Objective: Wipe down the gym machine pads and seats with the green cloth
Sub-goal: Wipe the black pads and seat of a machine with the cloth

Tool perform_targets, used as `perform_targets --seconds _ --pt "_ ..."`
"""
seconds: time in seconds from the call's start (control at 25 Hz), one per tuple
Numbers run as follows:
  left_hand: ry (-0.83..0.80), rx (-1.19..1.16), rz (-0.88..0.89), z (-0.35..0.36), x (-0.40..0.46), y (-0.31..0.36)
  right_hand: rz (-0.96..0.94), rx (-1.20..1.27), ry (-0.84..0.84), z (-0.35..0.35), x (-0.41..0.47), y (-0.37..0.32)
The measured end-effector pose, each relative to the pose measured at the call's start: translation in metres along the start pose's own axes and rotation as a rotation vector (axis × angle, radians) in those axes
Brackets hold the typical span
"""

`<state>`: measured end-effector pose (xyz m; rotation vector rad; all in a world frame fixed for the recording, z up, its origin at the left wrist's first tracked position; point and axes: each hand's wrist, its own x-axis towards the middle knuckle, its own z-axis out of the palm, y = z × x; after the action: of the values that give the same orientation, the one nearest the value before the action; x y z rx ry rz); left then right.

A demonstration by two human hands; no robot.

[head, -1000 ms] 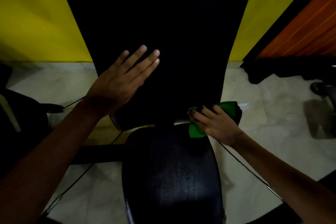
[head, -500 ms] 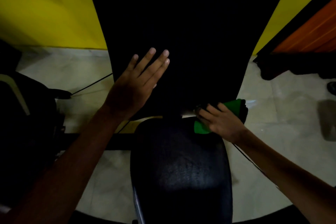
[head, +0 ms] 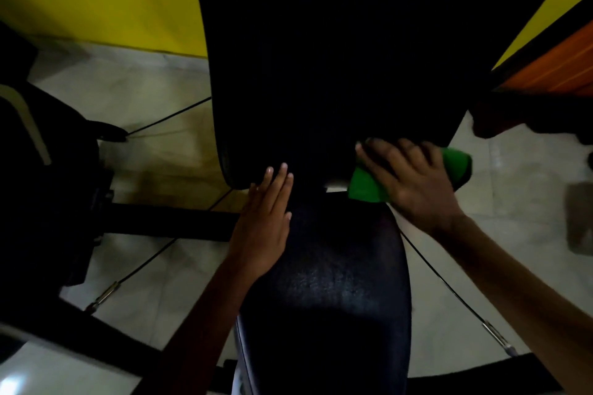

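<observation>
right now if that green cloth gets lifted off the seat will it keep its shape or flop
Probably flop: the green cloth bunches and folds under the right hand. It looks thin, so likely light. On the smooth, slightly shiny seat it should slide easily when pushed.

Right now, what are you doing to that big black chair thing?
A person is wiping a gym machine. The right hand presses a green cloth at the gap between the backrest and the seat. The left hand lies flat on the seat's front left edge, fingers straight.
</observation>
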<state>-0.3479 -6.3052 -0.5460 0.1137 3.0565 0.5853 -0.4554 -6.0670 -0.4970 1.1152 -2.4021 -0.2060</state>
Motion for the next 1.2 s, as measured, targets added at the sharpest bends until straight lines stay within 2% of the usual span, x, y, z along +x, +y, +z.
perform_targets --seconds 0.08,0.12,0.2,0.28,0.36,0.48,0.6,0.8,1.0,1.12,1.2 --pt "-0.025 -0.022 -0.125 0.012 -0.009 0.005 0.081 -0.063 0.075 -0.002 0.008 0.007" --pt "-0.019 -0.026 -0.163 0.014 -0.011 0.007 0.063 -0.106 0.089 0.002 0.009 0.006" --pt "0.008 -0.017 -0.192 0.013 -0.017 0.013 -0.053 -0.099 0.05 0.016 0.004 -0.008" --pt "0.023 0.003 -0.187 0.012 -0.033 0.019 -0.202 -0.025 -0.061 0.029 -0.002 -0.027" --pt "0.036 -0.01 -0.193 0.011 -0.053 0.026 -0.248 0.003 -0.147 0.031 0.001 -0.033" --pt "0.068 -0.05 -0.248 0.014 -0.061 0.027 -0.254 0.007 -0.072 0.024 0.027 -0.036" --pt "0.079 -0.045 -0.25 0.013 -0.058 0.027 -0.338 0.032 -0.013 0.027 0.066 -0.057" --pt "0.096 -0.113 -0.269 0.009 -0.061 0.027 -0.59 -0.054 -0.094 0.048 0.079 -0.081" --pt "0.134 -0.124 -0.311 0.011 -0.062 0.027 -0.572 -0.044 -0.143 0.041 0.057 -0.052" --pt "0.128 -0.109 -0.354 0.009 -0.063 0.028 -0.558 -0.037 -0.115 0.041 0.083 -0.078" --pt "0.144 -0.136 -0.369 0.011 -0.063 0.028 -0.616 -0.037 -0.082 0.047 0.098 -0.099"
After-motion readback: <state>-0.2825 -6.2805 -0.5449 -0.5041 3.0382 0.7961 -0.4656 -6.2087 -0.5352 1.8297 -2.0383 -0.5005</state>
